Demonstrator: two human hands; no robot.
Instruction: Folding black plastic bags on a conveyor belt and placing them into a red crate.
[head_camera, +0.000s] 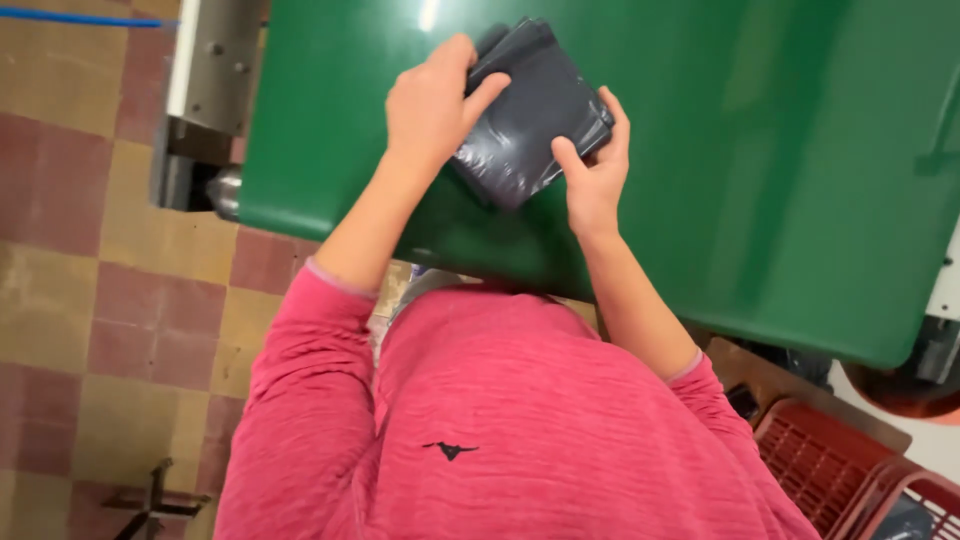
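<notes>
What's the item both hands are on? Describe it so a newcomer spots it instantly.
Start at the big green table. Near its front edge, the left hand and right hand grip a dark grey plastic pouch stack. It is the only thing lying on the green surface.

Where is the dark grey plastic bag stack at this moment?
In the head view, the dark grey plastic bag stack lies upper centre on the green table, held between the left hand and right hand.

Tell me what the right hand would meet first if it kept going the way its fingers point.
The right hand already grips the dark plastic bundle at its edge, so that comes first. Past it, probably the left hand on the far side, above the green table.
</notes>
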